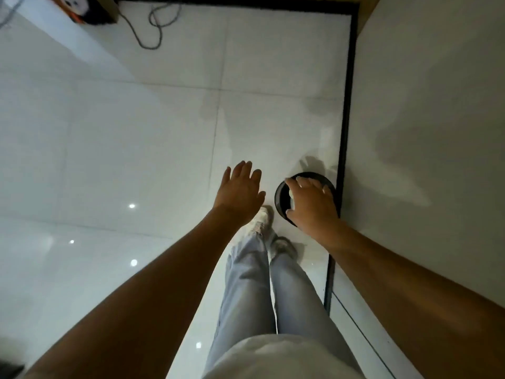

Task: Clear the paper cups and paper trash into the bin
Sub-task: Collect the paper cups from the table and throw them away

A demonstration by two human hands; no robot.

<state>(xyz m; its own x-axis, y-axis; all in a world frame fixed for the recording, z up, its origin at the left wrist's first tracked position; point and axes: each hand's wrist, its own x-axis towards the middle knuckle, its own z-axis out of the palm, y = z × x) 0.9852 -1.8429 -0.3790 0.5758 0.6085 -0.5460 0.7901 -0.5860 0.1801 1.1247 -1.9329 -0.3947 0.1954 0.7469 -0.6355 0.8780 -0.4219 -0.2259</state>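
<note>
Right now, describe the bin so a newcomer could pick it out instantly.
Follow the dark baseboard strip where the white tiled floor meets the right-hand wall. The bin stands on the floor right beside that strip, just ahead of the person's shoes. It is the only round black container, and the right hand holds something white over its open mouth.

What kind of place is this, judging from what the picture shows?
Probably an indoor room, perhaps a home or office. The glossy white tiled floor meets a plain wall with a dark skirting strip; a small black bin stands by it, and a grey cable lies loose.
</note>
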